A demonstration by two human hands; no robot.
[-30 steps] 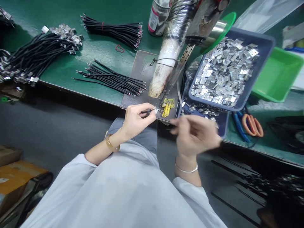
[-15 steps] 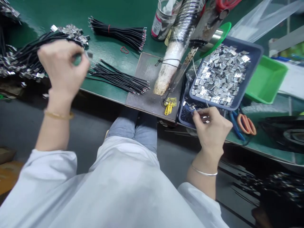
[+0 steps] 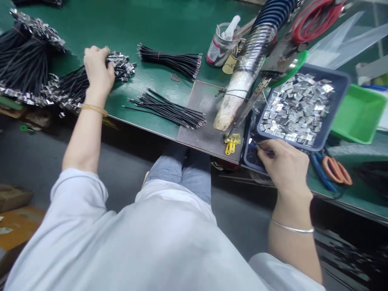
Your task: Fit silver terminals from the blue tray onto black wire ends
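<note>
My left hand rests with curled fingers on the near pile of black cables with metal end pieces. Its fingertips are at the shiny ends, and whatever they grip is hidden. My right hand has thumb and forefinger pinched together over a small blue tray of tiny dark parts. A small thin thing shows at those fingertips, too small to name. Between my hands lie loose black cables with bare ends, partly on a grey board.
A tray of metal pieces stands beyond my right hand, beside a green bin. Orange-handled scissors lie right. A duct pipe and soldering-like tool overhang the board. A tied cable bundle and jar are behind.
My left hand has come down from above the table onto the cable pile. The view has shifted; my right hand stays pinched at the small blue tray.
</note>
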